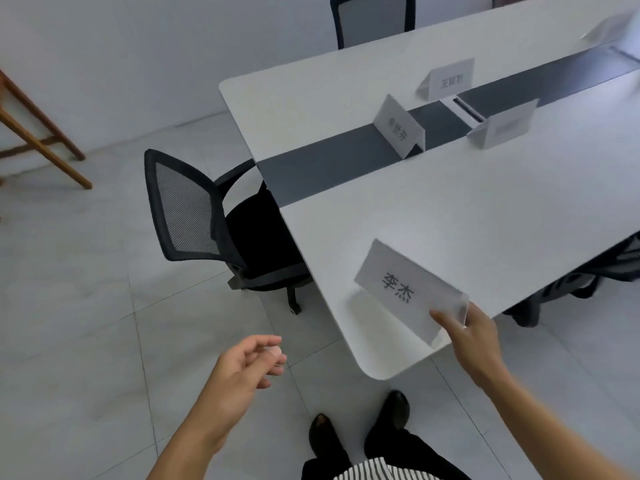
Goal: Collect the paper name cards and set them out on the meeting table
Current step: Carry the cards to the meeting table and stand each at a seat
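The right hand (476,336) pinched the near name card (408,294) at the table (485,209) corner (three more stood farther along), the left hand (242,367) hung loose and empty, so letting go squarely seemed next.

Bare forearms, no sleeves; black trousers (408,448), black shoes (396,408), seemingly a striped top (377,471).

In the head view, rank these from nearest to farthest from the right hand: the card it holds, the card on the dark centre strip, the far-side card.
1. Held card, in the right hand, near table corner.
2. Centre-strip card, mid-table.
3. Far-side card, beyond the strip.
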A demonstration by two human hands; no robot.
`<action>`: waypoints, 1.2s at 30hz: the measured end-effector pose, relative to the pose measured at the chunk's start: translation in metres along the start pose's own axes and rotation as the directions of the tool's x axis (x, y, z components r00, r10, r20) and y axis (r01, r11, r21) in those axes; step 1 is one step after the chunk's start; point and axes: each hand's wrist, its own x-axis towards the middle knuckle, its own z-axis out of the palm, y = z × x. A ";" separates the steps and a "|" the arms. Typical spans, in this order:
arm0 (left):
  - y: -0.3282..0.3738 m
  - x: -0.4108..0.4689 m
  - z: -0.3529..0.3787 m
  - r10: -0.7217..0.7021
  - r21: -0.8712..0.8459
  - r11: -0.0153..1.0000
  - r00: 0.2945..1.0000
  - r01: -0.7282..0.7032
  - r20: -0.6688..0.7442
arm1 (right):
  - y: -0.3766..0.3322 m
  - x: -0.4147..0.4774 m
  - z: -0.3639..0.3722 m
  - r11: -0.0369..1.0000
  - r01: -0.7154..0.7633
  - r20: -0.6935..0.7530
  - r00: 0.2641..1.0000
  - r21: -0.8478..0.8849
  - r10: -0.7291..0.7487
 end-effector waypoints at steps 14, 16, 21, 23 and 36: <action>0.048 -0.016 0.168 0.097 0.121 0.982 0.938 -0.145 0.334 | 0.038 -0.110 -0.173 0.951 0.035 -0.294 0.954 0.307 0.059; 0.053 -0.025 0.203 0.090 0.151 0.976 0.925 -0.154 0.368 | 0.057 -0.125 -0.204 0.939 0.031 -0.324 0.942 0.343 0.087; 0.067 -0.050 0.297 0.076 0.203 0.958 0.862 -0.203 0.501 | 0.106 -0.153 -0.277 0.920 -0.001 -0.376 0.912 0.391 0.161; 0.071 -0.053 0.332 0.064 0.239 0.945 0.841 -0.224 0.537 | 0.125 -0.158 -0.304 0.906 -0.020 -0.394 0.896 0.423 0.204; 0.145 0.009 0.563 0.054 0.329 0.856 0.702 -0.399 0.710 | 0.180 -0.095 -0.455 0.841 -0.017 -0.577 0.720 0.541 0.385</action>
